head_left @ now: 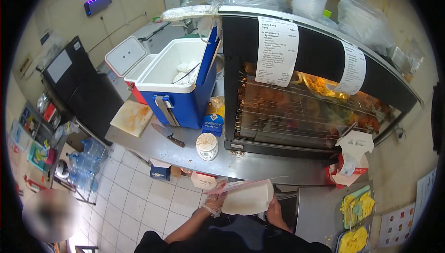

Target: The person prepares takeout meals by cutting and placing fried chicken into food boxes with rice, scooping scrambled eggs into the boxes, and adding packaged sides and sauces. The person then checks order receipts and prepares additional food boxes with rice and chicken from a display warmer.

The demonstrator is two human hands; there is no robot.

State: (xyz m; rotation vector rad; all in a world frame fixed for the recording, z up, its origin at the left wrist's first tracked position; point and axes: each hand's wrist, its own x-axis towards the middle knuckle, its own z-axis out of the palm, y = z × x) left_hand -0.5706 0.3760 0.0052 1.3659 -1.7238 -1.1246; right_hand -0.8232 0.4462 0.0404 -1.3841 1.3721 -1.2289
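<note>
An open paper food box (248, 198), white inside, is held low in front of my body. My left hand (214, 203), in a clear plastic glove, grips its left side. On the right side, my bare right hand (275, 212) has its fingers against the wall of the box. A thin pinkish, see-through strip (234, 185) lies along the box's far edge; its kind is unclear. Just beyond, on the steel counter (259, 162), stand a white kitchen scale (207, 146) and a knife (169, 135) with a dark handle.
A blue cooler (174, 100) stands open behind a stained cutting board (131, 117). The heated display case (287, 118) holds fried food; paper slips hang on it. A folded red-and-white box (351, 158) sits at its right. Yellow food fills trays (358, 208) at right.
</note>
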